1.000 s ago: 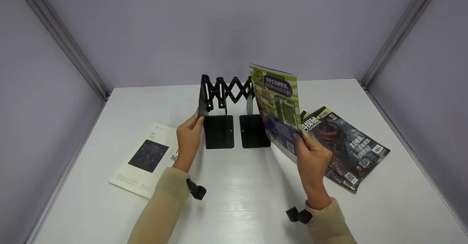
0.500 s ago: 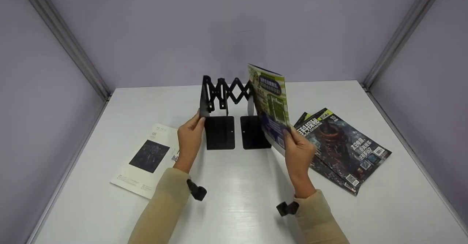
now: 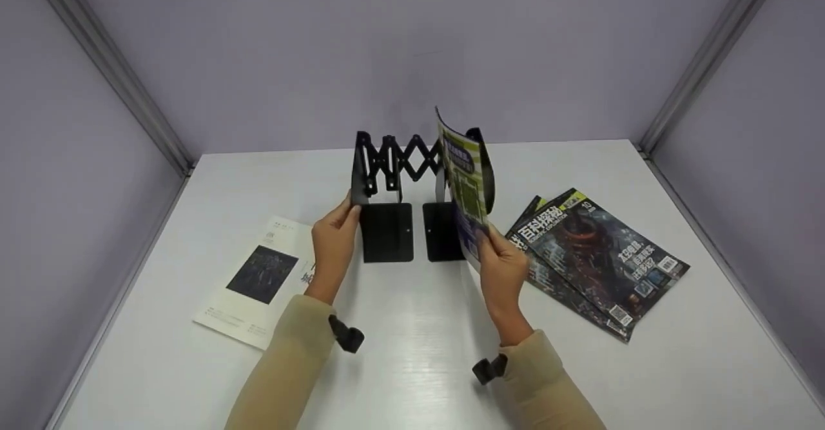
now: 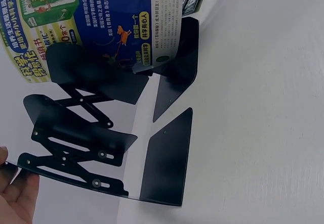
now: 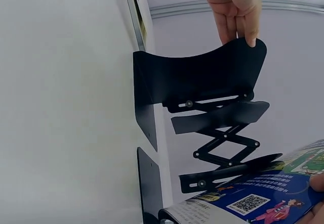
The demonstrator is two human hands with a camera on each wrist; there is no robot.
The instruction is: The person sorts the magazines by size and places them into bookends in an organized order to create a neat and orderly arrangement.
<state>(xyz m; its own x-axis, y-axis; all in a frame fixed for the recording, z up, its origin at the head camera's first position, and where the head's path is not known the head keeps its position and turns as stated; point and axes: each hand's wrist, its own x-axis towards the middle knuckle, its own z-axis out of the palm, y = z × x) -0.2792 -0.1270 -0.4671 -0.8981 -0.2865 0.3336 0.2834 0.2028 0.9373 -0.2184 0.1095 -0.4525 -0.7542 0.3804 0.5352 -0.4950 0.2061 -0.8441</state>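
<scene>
A black expanding bookend (image 3: 387,233) with scissor-like lattice links stands in the middle of the white table. My left hand (image 3: 332,244) pinches its left end plate; in the right wrist view, the left hand's fingers (image 5: 251,38) lie against the plate's edge. A green, yellow and purple magazine (image 3: 465,182) is upright in my right hand (image 3: 504,274), gripped by its near lower edge. It stands between a divider and the right end plate (image 3: 485,166), over the right base plate. In the right wrist view the magazine's near cover (image 5: 273,193) bends slightly.
Two dark magazines (image 3: 596,256) overlap on the table to the right. A cream-coloured book (image 3: 254,317) with a dark picture lies at the left, partly behind the left arm. Pale walls (image 3: 412,49) close off the back and both sides.
My right hand has moved left with the magazine, which has turned more edge-on. The bookend's right end plate now shows behind it. The left hand stays on the left end plate.
</scene>
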